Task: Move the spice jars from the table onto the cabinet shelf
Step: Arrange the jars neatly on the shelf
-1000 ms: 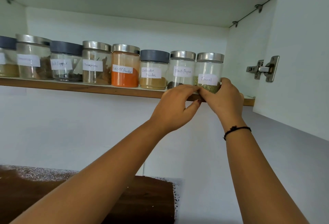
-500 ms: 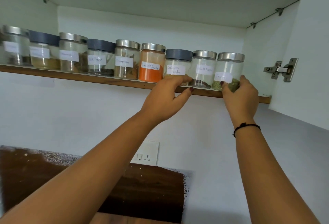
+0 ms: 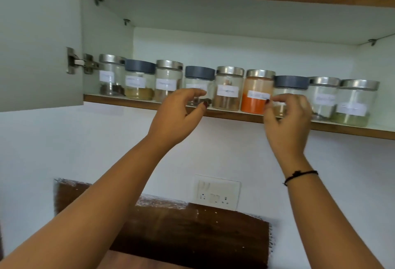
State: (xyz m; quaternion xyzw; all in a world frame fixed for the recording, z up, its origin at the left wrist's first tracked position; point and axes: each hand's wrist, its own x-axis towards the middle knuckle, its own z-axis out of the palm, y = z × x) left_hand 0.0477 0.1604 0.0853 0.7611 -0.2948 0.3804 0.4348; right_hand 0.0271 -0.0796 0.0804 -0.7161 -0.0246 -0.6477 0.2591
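Brightly, evenly lit, with a faint green cast on the white wall (image 3: 85, 151). Softly shadowed beneath the upper board (image 3: 213, 18). Dull sheen on the steel lids (image 3: 230, 70). Smeared by motion at the jar labels (image 3: 227, 91), left hand (image 3: 177, 117) and right hand (image 3: 287, 123). Bowed by the wide lens along the shelf (image 3: 235, 117) edge.

A white wall (image 3: 64, 151) carries a white switch-and-socket plate (image 3: 217, 191) above a dark brown wooden panel (image 3: 192, 236). A pale cabinet door (image 3: 38, 33) stands open at left on a metal hinge (image 3: 79, 62).
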